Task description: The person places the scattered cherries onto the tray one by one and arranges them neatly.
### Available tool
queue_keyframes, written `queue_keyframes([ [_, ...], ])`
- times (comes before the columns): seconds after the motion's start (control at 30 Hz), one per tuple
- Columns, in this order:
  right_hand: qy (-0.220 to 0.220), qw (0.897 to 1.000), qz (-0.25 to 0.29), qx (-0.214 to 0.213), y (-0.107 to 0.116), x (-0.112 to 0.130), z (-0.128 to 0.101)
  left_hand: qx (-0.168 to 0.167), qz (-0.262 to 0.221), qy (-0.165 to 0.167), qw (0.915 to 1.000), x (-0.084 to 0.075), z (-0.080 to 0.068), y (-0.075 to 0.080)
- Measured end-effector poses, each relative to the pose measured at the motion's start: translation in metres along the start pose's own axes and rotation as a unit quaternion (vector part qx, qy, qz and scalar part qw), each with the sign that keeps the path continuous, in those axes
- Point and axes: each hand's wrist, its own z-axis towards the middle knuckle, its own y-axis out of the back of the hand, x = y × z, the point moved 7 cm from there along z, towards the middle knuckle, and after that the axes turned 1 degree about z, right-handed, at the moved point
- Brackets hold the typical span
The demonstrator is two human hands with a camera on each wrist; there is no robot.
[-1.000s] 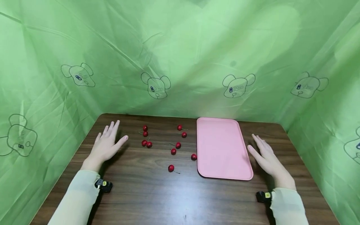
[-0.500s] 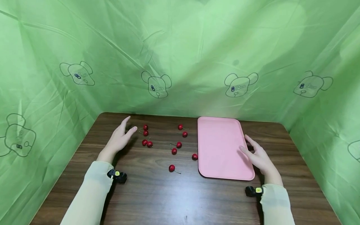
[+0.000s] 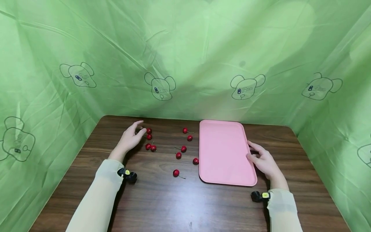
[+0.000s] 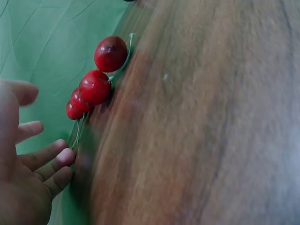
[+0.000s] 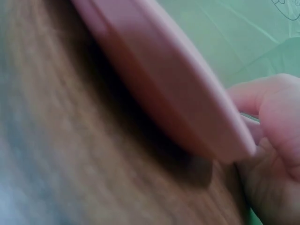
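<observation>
Several red cherries with stems lie on the dark wooden table, left of a pink tray. My left hand hovers by the far-left pair of cherries, fingers relaxed and holding nothing. The left wrist view shows cherries just beyond the fingers of that hand. My right hand pinches the tray's right edge, thumb on the rim. In the right wrist view the thumb lies over the tray's rim. One cherry sits against the tray's left edge.
Green cloth walls printed with cartoon heads close in the table at the back and on both sides. A lone cherry lies nearer to me. Bare wood shows in front, between my arms.
My left hand has reached forward and right to the far-left cherries. My right hand has moved to the tray's right edge and gripped it, and the tray has shifted slightly left.
</observation>
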Motion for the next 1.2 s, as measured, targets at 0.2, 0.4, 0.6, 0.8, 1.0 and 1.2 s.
queue_keyframes([
  [0.2, 0.015, 1.0, -0.008, -0.007, -0.001, 0.003, 0.001, 0.016, -0.01, 0.011, 0.9998, -0.004, 0.003, -0.003],
  [0.4, 0.036, 0.999, -0.01, -0.004, -0.004, 0.005, 0.003, 0.017, -0.006, 0.009, 0.9998, -0.004, 0.006, -0.007],
  [0.6, 0.043, 0.999, -0.005, -0.001, -0.009, 0.005, 0.005, 0.02, -0.016, -0.003, 0.9997, 0.002, 0.01, -0.008],
  [0.8, 0.033, 0.999, -0.011, -0.004, -0.007, 0.002, 0.004, 0.031, -0.019, -0.001, 0.9993, 0.004, 0.017, -0.01],
  [1.0, 0.026, 1.0, -0.007, -0.008, -0.007, 0.003, 0.005, -0.006, 0.022, -0.005, 0.9997, 0.001, 0.02, -0.014],
  [1.2, 0.014, 1.0, -0.011, -0.012, -0.005, 0.003, 0.004, -0.035, 0.05, 0.015, 0.998, -0.008, 0.021, -0.017],
])
